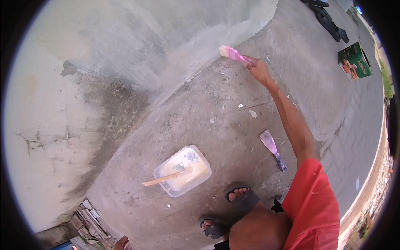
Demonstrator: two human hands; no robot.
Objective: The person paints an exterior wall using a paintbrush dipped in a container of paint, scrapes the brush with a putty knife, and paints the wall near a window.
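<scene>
My right hand point(259, 71) is closed around the handle of a pink paintbrush point(234, 54), out at arm's length. The pale bristles are at the foot of the wall point(166, 50), where wet grey-white streaks show. A small part of my left hand point(121, 243) shows at the bottom edge; its fingers are mostly out of frame. On the floor stands a clear plastic tub point(198, 177) with cream-coloured liquid in it. A wooden stick point(164, 178) rests across its side. To the right lies a scraper point(271, 146) with a paint-marked blade and dark handle.
A green printed tin point(354, 61) stands at the right, below dark sandals point(328, 26). Wood strips point(89, 218) are piled by the wall at lower left. My sandalled feet point(239, 196) are near the tub. Cracks point(37, 141) and a dark patch point(116, 104) mark the wall.
</scene>
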